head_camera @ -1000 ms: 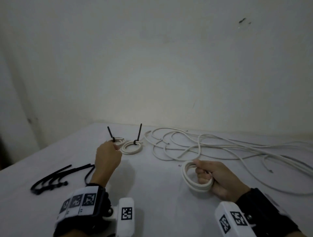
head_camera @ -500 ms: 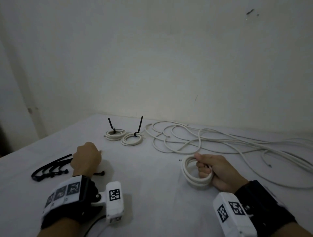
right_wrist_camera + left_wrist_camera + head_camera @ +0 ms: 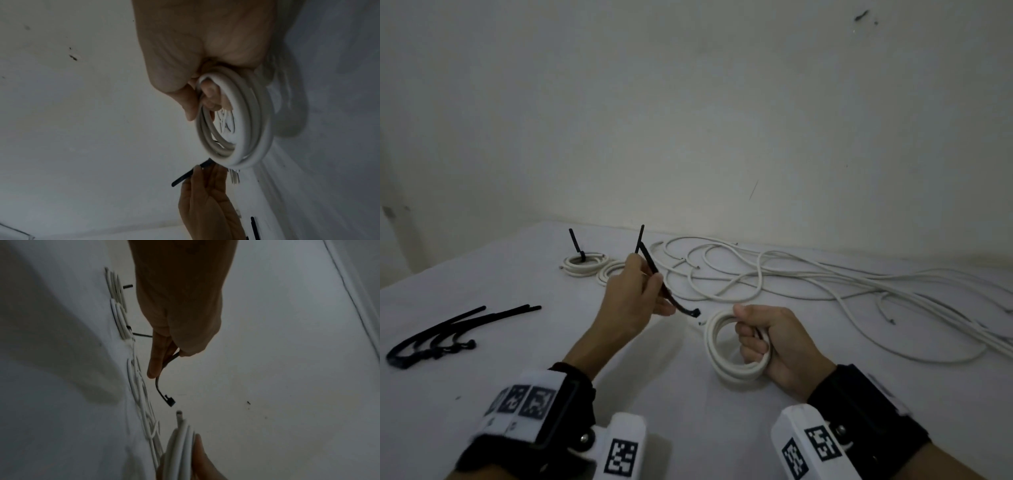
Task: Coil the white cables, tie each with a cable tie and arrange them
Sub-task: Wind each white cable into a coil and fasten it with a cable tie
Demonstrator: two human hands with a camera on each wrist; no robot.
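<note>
My right hand [image 3: 753,337] grips a freshly wound white cable coil [image 3: 717,356], held upright just above the white table [image 3: 551,359]. My left hand [image 3: 658,291] pinches a black cable tie [image 3: 652,269] by its middle. The tie's head [image 3: 695,312] hangs a short way left of the coil, apart from it. In the left wrist view the tie [image 3: 159,387] curves down from my fingers [image 3: 156,363] towards the coil [image 3: 180,443]. In the right wrist view the coil [image 3: 252,129] loops round my curled fingers [image 3: 207,95].
Two tied coils [image 3: 582,266] with upright black tie tails lie at the back, the right one partly behind my left hand. Loose white cables [image 3: 808,277] sprawl across the right side. A pile of black cable ties [image 3: 445,330] lies at the left.
My left hand left the tied coils, reached to the tie pile at the left, and now holds one tie up beside the coil. The right hand has stayed put.
</note>
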